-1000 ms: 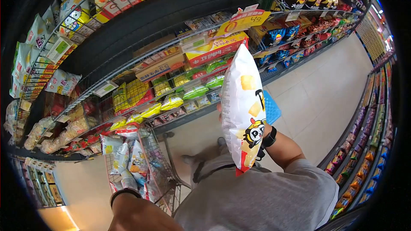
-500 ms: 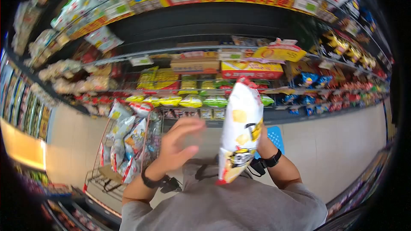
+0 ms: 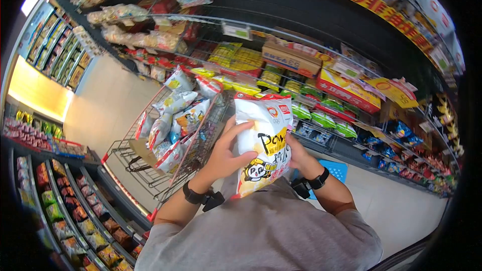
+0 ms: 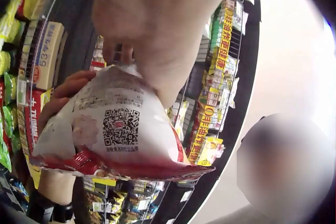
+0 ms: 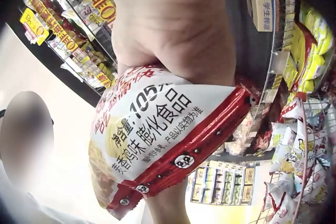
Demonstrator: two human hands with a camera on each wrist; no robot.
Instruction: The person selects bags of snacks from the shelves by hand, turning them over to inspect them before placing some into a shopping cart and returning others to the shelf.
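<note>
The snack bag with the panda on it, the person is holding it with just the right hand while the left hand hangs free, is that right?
Not quite. Both hands hold the snack bag: the left hand grips its left side and the right hand its right side. The head view shows this.

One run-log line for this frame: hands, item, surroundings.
left hand: grip on snack bag front | right hand: grip on bag's far side | bag: upright at chest | shopping cart: left, holds similar bags | shelves: ahead
</note>
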